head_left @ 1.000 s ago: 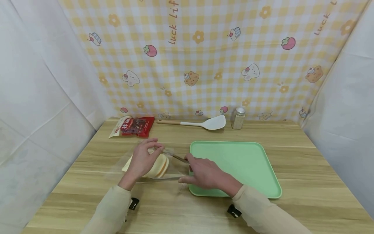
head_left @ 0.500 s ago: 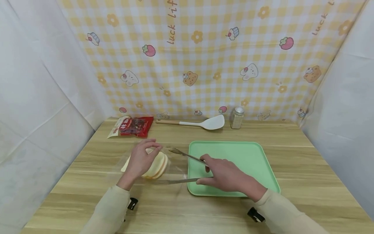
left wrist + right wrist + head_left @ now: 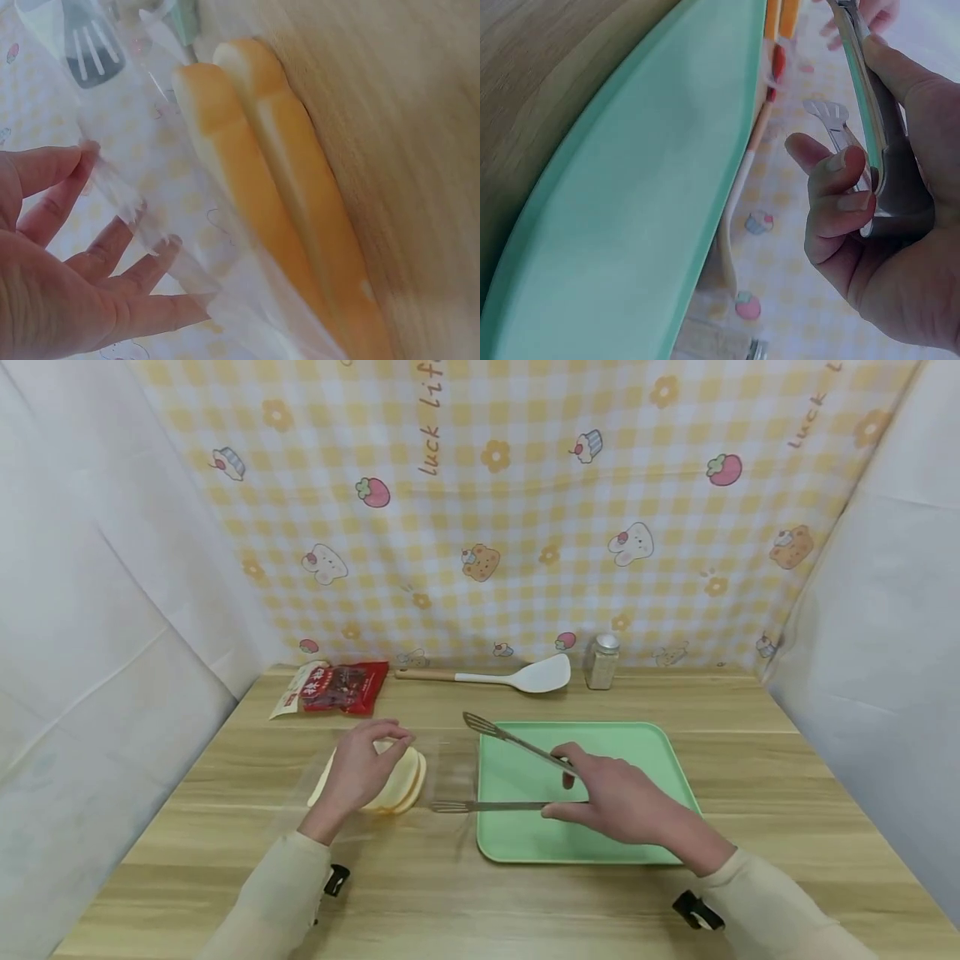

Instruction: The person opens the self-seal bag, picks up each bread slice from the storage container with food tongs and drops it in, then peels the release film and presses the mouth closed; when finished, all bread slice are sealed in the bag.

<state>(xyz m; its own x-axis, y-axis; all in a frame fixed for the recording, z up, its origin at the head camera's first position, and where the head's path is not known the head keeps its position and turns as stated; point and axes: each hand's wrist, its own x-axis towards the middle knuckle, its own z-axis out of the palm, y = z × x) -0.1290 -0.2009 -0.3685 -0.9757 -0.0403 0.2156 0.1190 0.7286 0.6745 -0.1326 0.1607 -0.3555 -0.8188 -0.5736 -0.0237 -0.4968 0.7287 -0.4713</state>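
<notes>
1. The right hand (image 3: 626,802) grips metal tongs (image 3: 517,807), arms spread, tips past the left edge of the green tray (image 3: 540,845).
2. On the left half of the tabletop (image 3: 420,910), the left hand (image 3: 358,770) pinches a clear bag (image 3: 277,307) with bread slices (image 3: 397,783) inside.
3. Along the tabletop's far edge: red packet (image 3: 345,687) near the left corner, white spatula (image 3: 543,675), jar (image 3: 602,666).

Cream long sleeves (image 3: 281,887), small black fitting (image 3: 697,911) near each cuff (image 3: 722,875)
</notes>
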